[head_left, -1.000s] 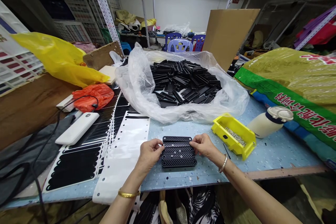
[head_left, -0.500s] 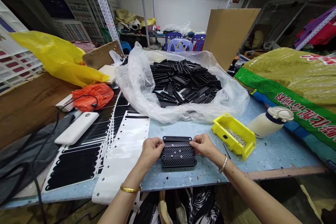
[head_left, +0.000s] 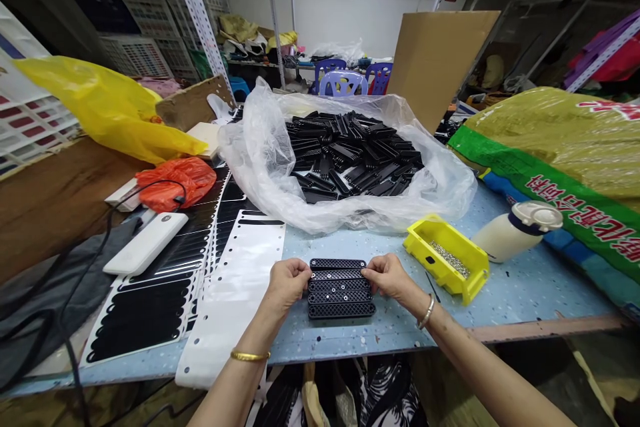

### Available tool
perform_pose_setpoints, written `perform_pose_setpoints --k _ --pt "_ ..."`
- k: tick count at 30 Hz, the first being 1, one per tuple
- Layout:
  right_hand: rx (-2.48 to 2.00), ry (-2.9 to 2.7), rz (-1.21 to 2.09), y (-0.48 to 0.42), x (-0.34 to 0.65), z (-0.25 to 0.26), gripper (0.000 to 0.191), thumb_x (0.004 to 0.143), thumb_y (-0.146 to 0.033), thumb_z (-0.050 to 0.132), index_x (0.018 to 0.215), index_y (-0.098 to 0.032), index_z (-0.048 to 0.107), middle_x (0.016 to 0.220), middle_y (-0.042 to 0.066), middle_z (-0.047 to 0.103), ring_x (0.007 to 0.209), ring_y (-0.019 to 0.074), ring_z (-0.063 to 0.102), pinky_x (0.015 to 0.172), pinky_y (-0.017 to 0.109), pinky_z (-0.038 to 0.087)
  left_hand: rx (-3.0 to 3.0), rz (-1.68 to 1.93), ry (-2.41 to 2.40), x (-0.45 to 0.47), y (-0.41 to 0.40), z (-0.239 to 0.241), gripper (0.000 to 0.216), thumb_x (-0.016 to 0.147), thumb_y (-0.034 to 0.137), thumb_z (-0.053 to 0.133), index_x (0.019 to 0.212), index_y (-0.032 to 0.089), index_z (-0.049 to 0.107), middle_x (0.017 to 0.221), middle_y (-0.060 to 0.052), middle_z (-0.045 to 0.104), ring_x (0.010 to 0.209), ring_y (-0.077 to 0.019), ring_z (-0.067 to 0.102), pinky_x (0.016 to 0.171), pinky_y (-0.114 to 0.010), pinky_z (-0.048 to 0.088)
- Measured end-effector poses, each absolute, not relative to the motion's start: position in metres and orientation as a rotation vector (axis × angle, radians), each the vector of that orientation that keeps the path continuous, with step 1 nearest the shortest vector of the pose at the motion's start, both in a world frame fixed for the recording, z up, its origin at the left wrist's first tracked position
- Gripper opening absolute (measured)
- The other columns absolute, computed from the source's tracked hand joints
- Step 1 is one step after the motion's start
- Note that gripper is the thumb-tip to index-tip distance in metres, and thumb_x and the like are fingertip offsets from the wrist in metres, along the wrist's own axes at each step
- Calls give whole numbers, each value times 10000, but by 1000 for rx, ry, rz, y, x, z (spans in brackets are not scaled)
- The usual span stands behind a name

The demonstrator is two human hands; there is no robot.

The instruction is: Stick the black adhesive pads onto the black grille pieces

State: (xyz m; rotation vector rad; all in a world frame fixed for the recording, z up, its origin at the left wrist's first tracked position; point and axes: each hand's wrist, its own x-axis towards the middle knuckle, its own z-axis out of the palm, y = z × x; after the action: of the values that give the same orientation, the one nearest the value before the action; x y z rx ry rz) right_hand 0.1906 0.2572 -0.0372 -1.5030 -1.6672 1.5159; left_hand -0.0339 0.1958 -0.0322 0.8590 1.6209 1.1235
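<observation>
Several black plastic strips with a lattice surface (head_left: 341, 287) lie side by side in a block at the table's front. Small silver metal pieces dot the strips. At the block's left end, my left hand (head_left: 289, 283) has thumb and fingers pinched together, touching the edge of an upper strip. My right hand (head_left: 391, 276) pinches likewise at the right end of the strips. Whatever sits between the fingertips of either hand is too small to make out. Right of my right hand stands a yellow bin (head_left: 434, 271) holding small silver metal pieces (head_left: 451, 259).
Behind the strips, a clear plastic bag (head_left: 345, 217) lies open around a heap of black strips (head_left: 350, 153). White sheets with black strip shapes (head_left: 140, 317) and a white power bank (head_left: 145, 243) lie left. A bottle (head_left: 515, 230) and a large sack (head_left: 560, 147) stand right.
Both hands stay at the ends of the strips, with only a slight shift of the left fingers. The view has moved very slightly.
</observation>
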Motion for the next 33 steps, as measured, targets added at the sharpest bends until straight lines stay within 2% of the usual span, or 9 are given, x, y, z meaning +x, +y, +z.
perform_pose_setpoints --k 7,23,29,33 --pt "-1503 -1660 1522 257 190 -36 204 694 -267 600 522 -177 538 377 -31 519 329 98 458 324 192 289 845 1120 1633 -34 195 -34 245 572 307 711 515 180 509 338 67 480 249 -63 381 306 -181 227" --pt "-1524 -1653 1568 260 190 -37 201 679 -244 606 501 -181 536 369 -38 526 328 98 469 317 186 319 789 842 1500 -49 209 -27 151 529 239 642 502 167 512 358 14 537 245 -81 433 268 -163 162" --pt "-1519 -1647 1556 258 190 -35 201 680 -251 613 504 -182 545 375 -42 522 332 100 476 322 186 309 843 843 1534 -46 204 -25 164 579 269 634 534 179 505 399 14 555 291 -105 490 293 -182 204" --pt "-1540 -1640 1575 256 194 -32 239 721 -322 607 539 -170 586 422 -16 563 356 111 503 352 199 341 916 915 1630 -45 197 -23 170 646 288 629 565 186 520 397 47 522 306 -94 454 335 -202 225"
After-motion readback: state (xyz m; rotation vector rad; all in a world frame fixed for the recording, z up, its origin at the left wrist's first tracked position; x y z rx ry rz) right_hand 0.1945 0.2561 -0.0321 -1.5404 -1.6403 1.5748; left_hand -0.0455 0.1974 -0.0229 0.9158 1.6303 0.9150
